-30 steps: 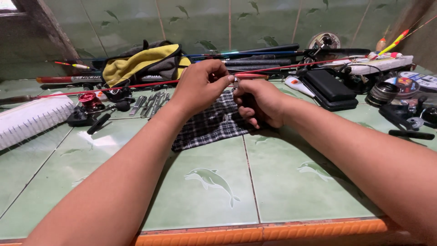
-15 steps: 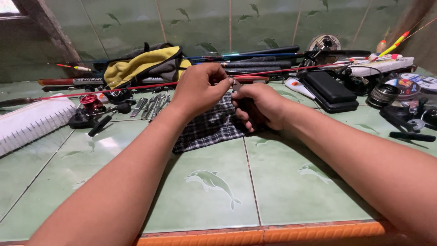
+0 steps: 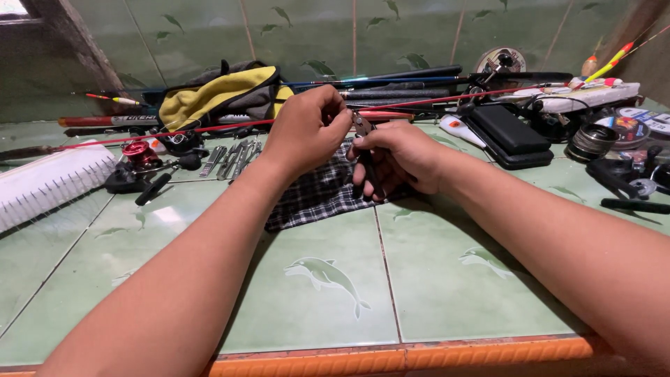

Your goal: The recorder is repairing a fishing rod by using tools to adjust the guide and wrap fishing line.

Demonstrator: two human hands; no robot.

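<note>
From the head view I look down on a green tiled counter (image 3: pixel 328 293) with dolphin motifs and an orange front edge. Just above the middle of the frame my two hands meet over a dark checked cloth (image 3: pixel 317 195). My right hand (image 3: pixel 394 157) wraps around the dark handles of a pair of small pliers (image 3: pixel 364 150), fingers curled tight on them, with the plier tip pointing up toward the left hand. My left hand (image 3: pixel 307 129) sits just to the left of that tip, fingers bunched together in a pinch right at the nose of the pliers; whatever they pinch is too small for me to make out.

In the upper left of the frame lies a yellow and black bag (image 3: pixel 216 98), and below it a red fishing reel (image 3: pixel 139 155) beside a row of small metal tools (image 3: pixel 230 159). A thin red rod (image 3: pixel 209 128) runs across the counter behind my hands. At the far left edge is a white ridged box (image 3: pixel 49 181). To the right of my hands rests a black case (image 3: pixel 513 136), and farther right, spools of line (image 3: pixel 593 142). A bright float (image 3: pixel 611 59) sticks up in the upper right corner.
</note>
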